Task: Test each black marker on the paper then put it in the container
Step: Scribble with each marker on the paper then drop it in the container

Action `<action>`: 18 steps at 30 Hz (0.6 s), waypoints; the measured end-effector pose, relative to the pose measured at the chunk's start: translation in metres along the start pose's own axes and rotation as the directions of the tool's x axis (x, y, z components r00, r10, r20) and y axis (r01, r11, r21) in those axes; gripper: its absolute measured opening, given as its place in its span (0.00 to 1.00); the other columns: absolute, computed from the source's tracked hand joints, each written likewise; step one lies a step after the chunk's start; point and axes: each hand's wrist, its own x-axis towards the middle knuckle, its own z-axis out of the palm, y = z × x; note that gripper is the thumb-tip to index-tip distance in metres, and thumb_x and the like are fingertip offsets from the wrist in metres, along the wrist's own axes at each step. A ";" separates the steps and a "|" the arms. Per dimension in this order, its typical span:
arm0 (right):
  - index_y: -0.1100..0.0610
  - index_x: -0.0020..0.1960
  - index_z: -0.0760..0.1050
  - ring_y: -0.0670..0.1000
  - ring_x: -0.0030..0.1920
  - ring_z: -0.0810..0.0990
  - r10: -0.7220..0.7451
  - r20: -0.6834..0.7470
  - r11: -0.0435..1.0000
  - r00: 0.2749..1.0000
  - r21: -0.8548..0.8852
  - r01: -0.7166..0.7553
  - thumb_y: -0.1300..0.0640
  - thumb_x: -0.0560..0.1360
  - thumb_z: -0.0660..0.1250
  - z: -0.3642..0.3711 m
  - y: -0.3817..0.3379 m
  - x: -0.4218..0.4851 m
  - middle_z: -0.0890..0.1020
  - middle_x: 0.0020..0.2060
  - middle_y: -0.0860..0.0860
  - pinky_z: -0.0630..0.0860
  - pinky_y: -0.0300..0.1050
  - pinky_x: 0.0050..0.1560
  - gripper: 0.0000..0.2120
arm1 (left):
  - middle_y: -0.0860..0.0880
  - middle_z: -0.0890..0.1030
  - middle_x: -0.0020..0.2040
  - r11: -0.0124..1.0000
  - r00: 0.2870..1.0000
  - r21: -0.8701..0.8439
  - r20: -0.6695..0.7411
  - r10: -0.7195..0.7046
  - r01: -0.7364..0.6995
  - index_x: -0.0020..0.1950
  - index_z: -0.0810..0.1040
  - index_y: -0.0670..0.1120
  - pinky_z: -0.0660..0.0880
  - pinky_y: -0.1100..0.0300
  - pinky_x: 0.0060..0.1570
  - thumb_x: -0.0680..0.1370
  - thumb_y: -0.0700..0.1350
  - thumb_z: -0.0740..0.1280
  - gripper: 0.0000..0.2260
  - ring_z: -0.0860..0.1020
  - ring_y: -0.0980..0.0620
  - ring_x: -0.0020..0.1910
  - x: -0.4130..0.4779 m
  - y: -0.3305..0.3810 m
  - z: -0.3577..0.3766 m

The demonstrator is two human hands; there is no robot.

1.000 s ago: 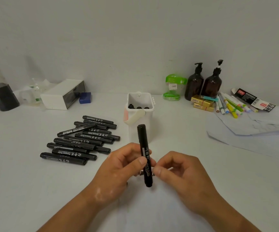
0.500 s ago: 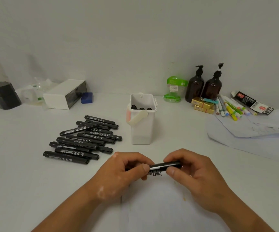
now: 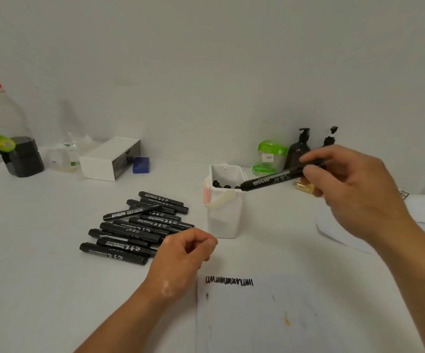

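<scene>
Nearest, a flat white paper (image 3: 257, 319) bears a jagged black scribble (image 3: 229, 281). The left hand (image 3: 186, 253) rests beside it on the smooth table (image 3: 28, 263), fingers loosely curled around nothing. Cylindrical black markers (image 3: 135, 230) lie heaped to the left. The right hand (image 3: 346, 189) pinches one black marker (image 3: 270, 180), its far end over the rim of the boxy white plastic container (image 3: 225, 217).

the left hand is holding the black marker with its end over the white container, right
Not quite: the head view shows the right hand holding the black marker, with its end over the white container. The left hand holds nothing; it lies loosely curled next to the pile of markers.
</scene>
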 end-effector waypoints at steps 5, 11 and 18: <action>0.45 0.50 0.82 0.49 0.36 0.83 -0.100 0.096 0.951 0.990 -0.285 0.124 0.50 0.77 0.69 0.028 -0.040 0.051 0.84 0.35 0.46 0.78 0.45 0.43 0.04 | 0.51 0.77 0.30 0.987 0.997 0.148 -0.016 0.070 -0.067 0.41 0.84 0.53 0.70 0.68 0.32 0.77 0.45 0.72 0.05 0.72 0.60 0.30 0.001 -0.002 0.000; 0.46 0.53 0.81 0.52 0.42 0.80 -0.060 0.287 0.842 0.956 -0.500 0.202 0.52 0.78 0.65 0.077 -0.046 0.085 0.84 0.46 0.48 0.81 0.49 0.47 0.07 | 0.57 0.77 0.29 0.979 0.996 0.188 -0.021 0.084 -0.078 0.41 0.84 0.53 0.71 0.68 0.32 0.76 0.45 0.72 0.05 0.72 0.61 0.29 0.002 -0.002 -0.004; 0.53 0.54 0.82 0.57 0.50 0.81 0.086 0.479 0.747 0.874 -0.611 0.262 0.55 0.77 0.63 0.116 -0.038 0.087 0.83 0.51 0.54 0.80 0.50 0.48 0.10 | 0.57 0.78 0.30 0.979 0.995 0.184 -0.027 0.095 -0.088 0.41 0.84 0.53 0.71 0.69 0.32 0.76 0.46 0.71 0.05 0.73 0.61 0.29 0.004 -0.004 -0.006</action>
